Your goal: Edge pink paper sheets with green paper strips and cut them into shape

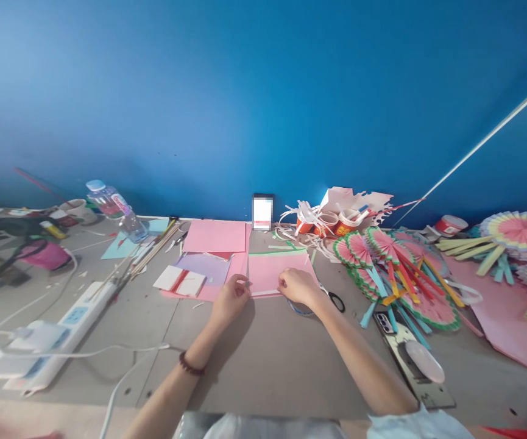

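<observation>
In front of me lies a pink sheet of paper [267,271] with a green strip [276,252] along its far edge and a white strip [265,293] along its near edge. My left hand [233,299] is closed at the sheet's near left corner; fingertips pressed together hide what they pinch. My right hand [298,285] has its fingers curled down on the near right part of the sheet, by the end of the white strip. Partly under the right wrist are scissors [336,301] with a dark handle.
Left of the sheet lie more pink paper [215,236], purple paper [206,267] and a white pad with a red band [181,281]. A power strip [74,323] with cables and a bottle [117,207] stand left. Folded paper fans [391,250] and a phone [416,360] lie right.
</observation>
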A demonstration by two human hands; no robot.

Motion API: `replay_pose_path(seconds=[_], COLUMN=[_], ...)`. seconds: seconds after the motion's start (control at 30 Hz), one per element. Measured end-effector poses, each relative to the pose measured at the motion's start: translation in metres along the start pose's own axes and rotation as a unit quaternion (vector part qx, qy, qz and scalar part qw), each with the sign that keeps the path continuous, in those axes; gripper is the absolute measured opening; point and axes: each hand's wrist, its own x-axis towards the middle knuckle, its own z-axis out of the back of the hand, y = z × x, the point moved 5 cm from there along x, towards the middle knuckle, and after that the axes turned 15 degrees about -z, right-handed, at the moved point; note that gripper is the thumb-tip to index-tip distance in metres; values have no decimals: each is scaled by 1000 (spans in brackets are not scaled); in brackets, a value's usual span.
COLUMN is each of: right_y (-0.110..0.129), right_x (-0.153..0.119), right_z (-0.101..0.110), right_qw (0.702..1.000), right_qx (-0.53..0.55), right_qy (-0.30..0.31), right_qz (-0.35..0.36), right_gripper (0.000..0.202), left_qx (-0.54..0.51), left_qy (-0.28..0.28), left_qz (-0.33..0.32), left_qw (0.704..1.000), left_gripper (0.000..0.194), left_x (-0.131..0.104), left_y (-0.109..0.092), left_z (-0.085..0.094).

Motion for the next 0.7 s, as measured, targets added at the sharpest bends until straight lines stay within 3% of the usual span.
replay_pose_path(seconds=[0.1,0.57,0.7], right_y=[2,2,0], right_x=[0,1,0], right_z=[1,-2,-1], right_qw=[1000,1000,1000], right_qx=[-5,-9,0], right_qy=[0,-1,6], right_qz=[-5,-7,2], right_gripper=[14,15,15], left_qx=[2,23,40], left_qy=[27,23,31], left_qz=[-10,2,-26], left_qw=[1000,999,998], left_gripper=[24,29,29], left_x=[2,2,1], left_y=[-1,-3,-8], left_z=[-1,1,3])
